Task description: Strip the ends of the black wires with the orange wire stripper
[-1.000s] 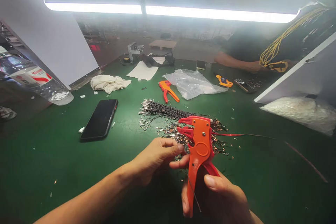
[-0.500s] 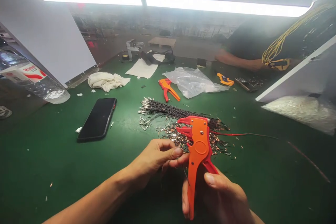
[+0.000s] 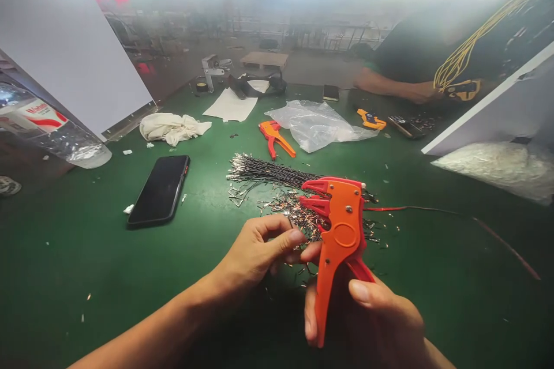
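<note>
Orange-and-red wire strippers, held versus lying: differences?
The held orange-and-red wire stripper stands roughly upright in the right hand; the lying orange-and-red wire stripper rests on the green table. The held one looks larger, nearer the camera; the lying one smaller. Both combine orange and red.

The nearer orange pliers (image 3: 344, 236) hide a stretch of the black wires (image 3: 272, 171) and part of the right hand (image 3: 387, 308). Whether the left hand (image 3: 262, 248) pinches a wire is too small to tell. The bottom edge cuts off 2 forearms (image 3: 173, 320), the left edge 1 bottle (image 3: 64, 141), the right edge 1 bag (image 3: 497, 170). The room behind (image 3: 182, 29) is blurred, and glare veils the other person's upper body (image 3: 407, 55).
</note>
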Available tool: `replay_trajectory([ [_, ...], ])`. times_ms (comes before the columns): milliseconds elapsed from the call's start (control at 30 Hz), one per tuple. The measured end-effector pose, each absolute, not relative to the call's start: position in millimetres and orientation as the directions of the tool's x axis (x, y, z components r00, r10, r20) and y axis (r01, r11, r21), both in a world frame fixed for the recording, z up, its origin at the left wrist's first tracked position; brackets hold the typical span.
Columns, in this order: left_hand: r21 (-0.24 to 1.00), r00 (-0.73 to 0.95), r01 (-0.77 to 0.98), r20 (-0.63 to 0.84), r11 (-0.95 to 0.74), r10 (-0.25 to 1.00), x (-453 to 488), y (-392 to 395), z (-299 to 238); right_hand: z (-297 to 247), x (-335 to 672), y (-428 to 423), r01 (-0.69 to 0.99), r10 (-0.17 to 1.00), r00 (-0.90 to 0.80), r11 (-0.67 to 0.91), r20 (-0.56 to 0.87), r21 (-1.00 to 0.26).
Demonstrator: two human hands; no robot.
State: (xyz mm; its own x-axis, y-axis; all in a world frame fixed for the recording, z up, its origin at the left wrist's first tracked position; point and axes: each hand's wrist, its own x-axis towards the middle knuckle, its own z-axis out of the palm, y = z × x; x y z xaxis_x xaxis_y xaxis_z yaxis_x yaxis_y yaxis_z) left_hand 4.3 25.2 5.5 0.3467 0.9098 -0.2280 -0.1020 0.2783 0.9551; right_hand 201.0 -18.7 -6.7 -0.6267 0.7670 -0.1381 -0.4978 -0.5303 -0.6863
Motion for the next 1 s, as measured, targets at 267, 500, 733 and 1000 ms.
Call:
replay_trajectory([
  [267, 0.985, 0.12, -0.096, -0.133, 0.145, 0.984, -6, 31, 8, -1, 202, -14, -0.484, 0.779, -0.612, -0.508, -0.139, -0.713],
  [500, 0.976, 0.09, -0.145, -0.15, 0.162, 0.985, -3, 29, 6, -5, 200, -16, -0.493, 0.775, -0.619, -0.512, -0.13, -0.703],
  [733, 0.923, 0.031, -0.335, -0.193, 0.192, 0.981, -10, 31, 18, -9, 198, -21, -0.581, 0.777, -0.623, -0.535, -0.088, -0.613],
  [1000, 0.888, -0.038, -0.433, -0.191, 0.156, 0.981, -11, 29, 26, -27, 173, -38, -0.544, 0.809, -0.58, -0.473, -0.097, -0.693],
])
